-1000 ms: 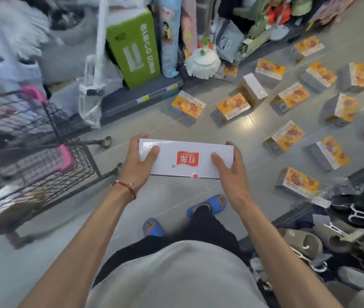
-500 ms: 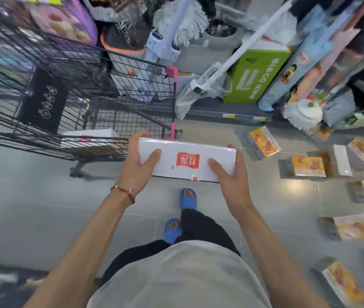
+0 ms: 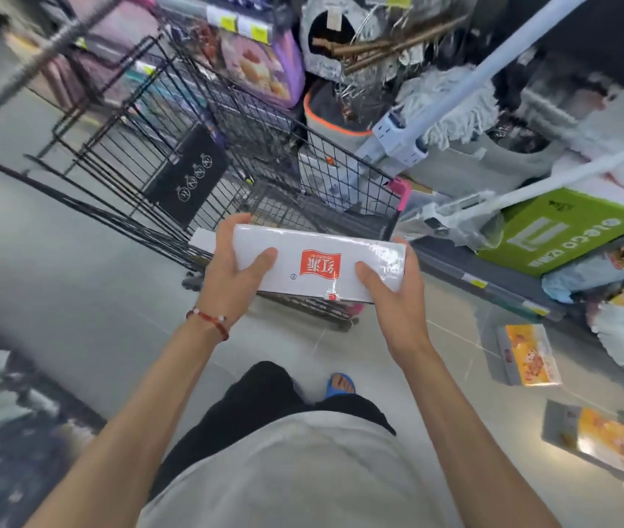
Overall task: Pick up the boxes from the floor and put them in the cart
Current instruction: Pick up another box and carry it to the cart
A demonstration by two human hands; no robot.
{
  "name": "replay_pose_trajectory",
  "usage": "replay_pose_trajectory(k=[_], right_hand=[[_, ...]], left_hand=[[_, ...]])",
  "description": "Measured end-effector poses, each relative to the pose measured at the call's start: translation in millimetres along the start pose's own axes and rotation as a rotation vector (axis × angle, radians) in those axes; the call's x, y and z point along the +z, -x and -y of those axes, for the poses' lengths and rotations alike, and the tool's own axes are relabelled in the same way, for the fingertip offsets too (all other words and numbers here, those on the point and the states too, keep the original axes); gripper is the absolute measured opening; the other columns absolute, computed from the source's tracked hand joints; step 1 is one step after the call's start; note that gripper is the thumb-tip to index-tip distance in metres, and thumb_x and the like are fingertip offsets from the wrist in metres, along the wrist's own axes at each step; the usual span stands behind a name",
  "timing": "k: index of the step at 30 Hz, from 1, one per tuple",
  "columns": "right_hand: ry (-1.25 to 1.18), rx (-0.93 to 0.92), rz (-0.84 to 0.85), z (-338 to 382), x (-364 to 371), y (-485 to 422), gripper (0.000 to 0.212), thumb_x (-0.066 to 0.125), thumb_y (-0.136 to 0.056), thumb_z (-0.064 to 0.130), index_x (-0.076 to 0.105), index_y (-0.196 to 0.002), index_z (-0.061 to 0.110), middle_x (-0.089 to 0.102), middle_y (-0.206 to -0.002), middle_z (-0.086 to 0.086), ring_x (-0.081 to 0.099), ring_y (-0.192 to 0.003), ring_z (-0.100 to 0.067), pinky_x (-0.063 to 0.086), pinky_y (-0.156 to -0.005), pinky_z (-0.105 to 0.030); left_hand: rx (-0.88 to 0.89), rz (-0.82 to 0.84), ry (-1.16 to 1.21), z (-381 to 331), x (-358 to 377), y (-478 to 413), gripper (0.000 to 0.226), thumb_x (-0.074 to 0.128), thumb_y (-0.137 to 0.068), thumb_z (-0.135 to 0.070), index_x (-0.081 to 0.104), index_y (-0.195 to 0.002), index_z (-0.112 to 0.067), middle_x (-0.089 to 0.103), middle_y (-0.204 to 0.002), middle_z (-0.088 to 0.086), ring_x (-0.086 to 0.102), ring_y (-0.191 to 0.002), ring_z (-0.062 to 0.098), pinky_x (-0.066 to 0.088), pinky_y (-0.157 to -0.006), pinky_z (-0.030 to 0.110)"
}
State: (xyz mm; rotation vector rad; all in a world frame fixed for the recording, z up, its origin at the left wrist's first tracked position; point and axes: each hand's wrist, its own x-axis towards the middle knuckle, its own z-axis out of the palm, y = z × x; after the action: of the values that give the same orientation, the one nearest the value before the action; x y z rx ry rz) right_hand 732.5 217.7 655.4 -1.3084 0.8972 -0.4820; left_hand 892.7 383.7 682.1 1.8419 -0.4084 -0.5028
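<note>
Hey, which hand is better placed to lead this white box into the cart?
Probably the left hand: it grips the white box at the end nearer the cart basket, while the right hand holds the end farther from it.

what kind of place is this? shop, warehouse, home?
Most likely a retail shop aisle. A wire shopping cart stands in it, yellow price tags sit on the shelving behind the cart, and mops and a green carton are stacked along the side as stock.
</note>
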Motion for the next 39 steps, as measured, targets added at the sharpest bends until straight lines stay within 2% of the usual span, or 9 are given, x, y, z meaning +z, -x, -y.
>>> replay_pose_trajectory(k=[5, 10, 13, 17, 22, 26, 29, 33, 39], right_hand=[[0.018, 0.001, 0.028, 7.8, 24.4, -39.3, 0.069, 0.076, -0.093, 0.018, 0.041, -0.152, 0.027, 0.063, -0.138, -0.001, 0.064, -0.123, -0.017, 0.056, -0.101, -0.034], [0.070, 0.013, 0.030, 9.0, 60.6, -78.5, 0.076, 0.078, -0.092, 0.021, 0.036, -0.156, 0.031, 0.060, -0.141, 0.004, 0.063, -0.122, -0.008, 0.055, -0.101, -0.028], [0.101, 0.036, 0.041, 5.4, 90.3, -107.1, 0.077, 0.077, -0.093, 0.025, 0.034, -0.156, 0.032, 0.060, -0.138, 0.007, 0.063, -0.115, 0.003, 0.054, -0.092, -0.017], [0.090, 0.095, 0.003, 1.3, 144.3, -142.3, 0.073, 0.078, -0.093, 0.022, 0.035, -0.152, 0.031, 0.063, -0.128, 0.014, 0.063, -0.103, 0.016, 0.052, -0.075, -0.005], [0.069, 0.170, -0.096, 0.2, 208.1, -178.9, 0.077, 0.079, -0.092, 0.018, 0.036, -0.155, 0.025, 0.065, -0.133, 0.006, 0.067, -0.115, -0.002, 0.059, -0.096, -0.025], [0.048, 0.222, -0.120, -12.4, 242.4, -209.1, 0.070, 0.078, -0.093, 0.017, 0.040, -0.151, 0.019, 0.064, -0.135, -0.004, 0.068, -0.113, -0.004, 0.056, -0.083, -0.013], [0.032, 0.255, -0.129, -29.3, 258.5, -229.6, 0.061, 0.078, -0.093, 0.017, 0.045, -0.143, 0.027, 0.064, -0.134, -0.003, 0.068, -0.116, -0.006, 0.056, -0.088, -0.015], [0.033, 0.333, -0.131, -68.7, 267.9, -256.6, 0.063, 0.079, -0.092, 0.018, 0.043, -0.141, 0.036, 0.072, -0.121, 0.016, 0.068, -0.116, -0.006, 0.057, -0.099, -0.027], [0.029, 0.435, -0.117, -132.5, 281.3, -289.9, 0.070, 0.077, -0.092, 0.019, 0.037, -0.148, 0.032, 0.068, -0.129, 0.007, 0.067, -0.116, -0.004, 0.057, -0.098, -0.025]], left_hand=[[-0.037, -0.034, 0.016, 1.4, -10.3, -39.5, 0.051, 0.067, -0.081, -0.036, 0.043, -0.126, -0.046, 0.059, -0.103, -0.024, 0.065, -0.093, 0.009, 0.058, -0.080, 0.036], [-0.065, -0.031, 0.019, 14.8, -27.7, -92.8, 0.053, 0.069, -0.084, -0.029, 0.042, -0.129, -0.039, 0.054, -0.086, -0.044, 0.063, -0.083, -0.006, 0.057, -0.074, 0.027], [-0.102, 0.008, 0.040, 27.4, -45.5, -133.8, 0.051, 0.068, -0.089, -0.021, 0.042, -0.127, -0.043, 0.060, -0.098, -0.032, 0.067, -0.087, -0.001, 0.058, -0.070, 0.025], [-0.165, 0.077, 0.044, 44.2, -74.0, -201.9, 0.049, 0.068, -0.092, -0.017, 0.043, -0.124, -0.045, 0.059, -0.106, -0.013, 0.069, -0.090, 0.014, 0.063, -0.070, 0.039], [-0.206, 0.160, 0.047, 70.3, -104.6, -273.2, 0.049, 0.068, -0.092, -0.016, 0.044, -0.129, -0.038, 0.057, -0.116, 0.000, 0.068, -0.090, 0.003, 0.058, -0.071, 0.022], [-0.266, 0.206, 0.013, 92.9, -116.5, -322.3, 0.049, 0.068, -0.090, -0.016, 0.046, -0.126, -0.040, 0.053, -0.127, 0.008, 0.065, -0.108, 0.026, 0.061, -0.083, 0.038], [-0.294, 0.231, -0.062, 110.8, -117.3, -353.9, 0.050, 0.071, -0.086, -0.021, 0.046, -0.123, -0.044, 0.055, -0.129, 0.010, 0.063, -0.112, 0.032, 0.056, -0.093, 0.052], [-0.343, 0.229, -0.151, 151.1, -108.9, -386.0, 0.054, 0.071, -0.089, -0.016, 0.046, -0.134, -0.030, 0.058, -0.130, 0.009, 0.063, -0.112, 0.028, 0.055, -0.097, 0.050], [-0.471, 0.232, -0.207, 218.5, -94.6, -408.5, 0.055, 0.068, -0.091, -0.014, 0.042, -0.136, -0.031, 0.051, -0.138, 0.011, 0.063, -0.113, 0.030, 0.057, -0.094, 0.044]])
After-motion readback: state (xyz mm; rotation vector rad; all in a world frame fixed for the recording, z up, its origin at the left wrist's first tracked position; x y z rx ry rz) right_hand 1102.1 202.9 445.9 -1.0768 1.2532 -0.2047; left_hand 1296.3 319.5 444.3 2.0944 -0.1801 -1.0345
